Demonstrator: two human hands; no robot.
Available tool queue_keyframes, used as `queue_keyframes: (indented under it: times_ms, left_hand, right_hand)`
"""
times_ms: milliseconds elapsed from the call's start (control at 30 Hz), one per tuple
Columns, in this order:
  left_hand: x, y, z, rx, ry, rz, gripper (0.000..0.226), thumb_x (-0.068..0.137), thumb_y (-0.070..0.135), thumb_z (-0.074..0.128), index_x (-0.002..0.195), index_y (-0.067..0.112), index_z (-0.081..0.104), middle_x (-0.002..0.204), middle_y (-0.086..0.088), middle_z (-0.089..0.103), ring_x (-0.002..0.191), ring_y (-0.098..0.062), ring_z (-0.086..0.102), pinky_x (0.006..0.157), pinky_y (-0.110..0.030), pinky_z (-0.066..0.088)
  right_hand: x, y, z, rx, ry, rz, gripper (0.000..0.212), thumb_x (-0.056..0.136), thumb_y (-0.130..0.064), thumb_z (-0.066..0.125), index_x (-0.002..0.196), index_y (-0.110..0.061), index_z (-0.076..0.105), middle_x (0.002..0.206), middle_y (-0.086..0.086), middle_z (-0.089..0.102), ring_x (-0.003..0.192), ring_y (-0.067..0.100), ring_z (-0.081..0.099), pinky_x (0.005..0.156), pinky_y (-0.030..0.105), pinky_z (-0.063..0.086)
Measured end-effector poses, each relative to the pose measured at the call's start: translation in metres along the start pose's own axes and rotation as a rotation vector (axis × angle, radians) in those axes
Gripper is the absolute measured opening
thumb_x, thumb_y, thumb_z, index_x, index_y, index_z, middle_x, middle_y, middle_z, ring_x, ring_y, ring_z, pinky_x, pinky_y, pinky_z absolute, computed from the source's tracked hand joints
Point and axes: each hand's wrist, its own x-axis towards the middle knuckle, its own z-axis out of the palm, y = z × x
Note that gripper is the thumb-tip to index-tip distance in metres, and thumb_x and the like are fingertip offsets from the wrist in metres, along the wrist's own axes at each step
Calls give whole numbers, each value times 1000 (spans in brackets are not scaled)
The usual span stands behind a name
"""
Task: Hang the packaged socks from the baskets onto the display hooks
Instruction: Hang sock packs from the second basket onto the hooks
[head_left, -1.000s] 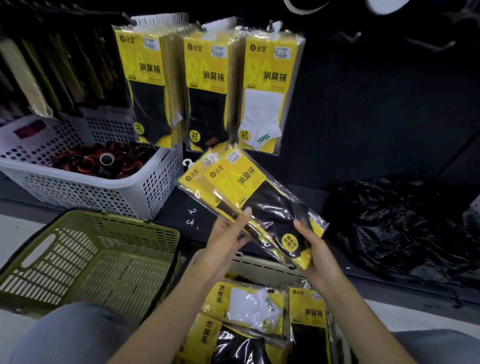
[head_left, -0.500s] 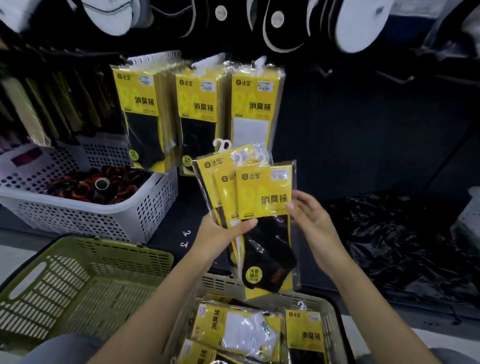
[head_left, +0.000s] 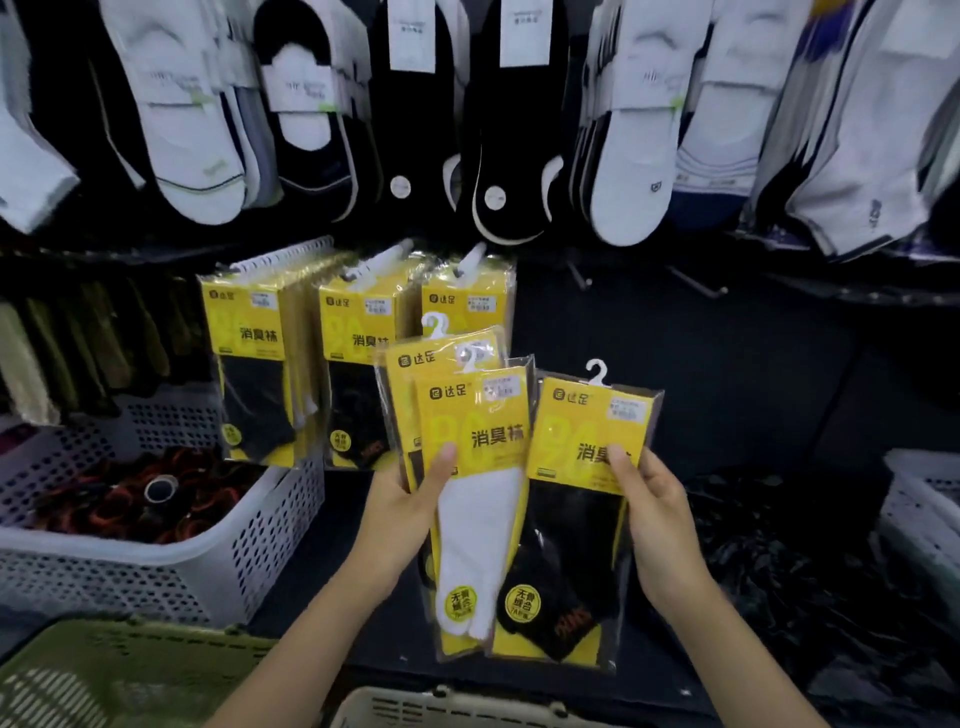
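Note:
My left hand grips a small stack of yellow sock packs, a white-sock pack in front, thumb pressed on its face. My right hand pinches a separate black-sock pack by its right side, held upright beside the stack. Each pack has a white plastic hanger on top. Behind them, three rows of the same yellow packs hang on display hooks. Two bare hooks stick out to the right of those rows. The rim of the beige basket shows at the bottom edge.
A white perforated basket with dark hair ties stands at left, a green basket in front of it. Loose socks hang in a row above. Black plastic sheeting lies at right, beside another white basket.
My head has tilted up, bringing the upper sock row into view. My right hand has drawn the black-sock pack off the stack to the right; the white-sock pack now fronts the left-hand stack.

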Motion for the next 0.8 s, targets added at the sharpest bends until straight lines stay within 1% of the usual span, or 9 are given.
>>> queue_keyframes:
  times_ms: [200,300,433,500,600,667,733,767,800]
  left_hand:
    - [37,44,-17,1,147,141,22,78,49,59,90,32,68,83,25,72,77,9,67,56,-3,46]
    - [49,56,-23,17,197,173,28,77,54,59,87,31,69,80,20,73,72,6,68,53,-5,46]
    - [56,62,-27,27,242,173,34,72,62,59,75,29,66,65,13,68,56,6,61,48,-4,44]
    - [57,62,-26,33,243,178,33,74,60,58,80,29,66,68,17,71,61,8,63,48,-1,41]
    - [57,64,-25,36,246,174,36,75,58,56,86,25,67,70,18,71,63,8,65,48,0,40]
    - [56,64,-25,27,251,158,37,75,58,57,85,24,67,68,16,71,61,7,64,48,-2,41]
    - [56,63,-24,16,246,133,33,77,57,56,87,27,66,72,20,72,64,9,64,50,-6,43]
    - [56,62,-24,16,241,123,31,79,56,55,88,28,66,74,23,71,66,11,64,52,-6,43]
    - [55,62,-23,13,234,116,28,81,55,55,90,30,65,75,27,70,67,14,63,53,-5,42]
  right_hand:
    - [47,-42,-12,-105,107,-117,14,94,-21,54,104,-21,64,98,-4,75,90,10,71,80,29,56]
    - [68,-52,-10,-157,115,-121,12,93,-24,56,102,-25,65,96,-5,75,90,10,71,81,30,54]
    - [88,-54,-1,-218,111,-116,10,93,-25,57,98,-26,65,92,-5,75,88,11,71,77,26,53]
    - [96,-51,5,-239,111,-106,9,94,-24,57,96,-23,66,91,-3,74,89,13,71,74,24,53]
    - [107,-43,13,-258,110,-74,9,94,-22,57,91,-21,65,97,5,73,90,16,69,81,30,54]
    - [118,-37,16,-248,125,-13,12,94,-22,58,92,-12,65,104,17,69,90,21,67,83,36,53]
    - [130,-31,17,-210,172,83,33,92,-25,60,103,7,60,117,30,59,104,40,61,97,51,47]
    - [135,-28,17,-186,190,125,43,91,-27,62,109,12,55,122,33,54,113,46,55,102,53,43]
    - [140,-26,17,-163,210,152,46,89,-29,64,110,11,56,125,32,53,116,45,52,103,51,43]
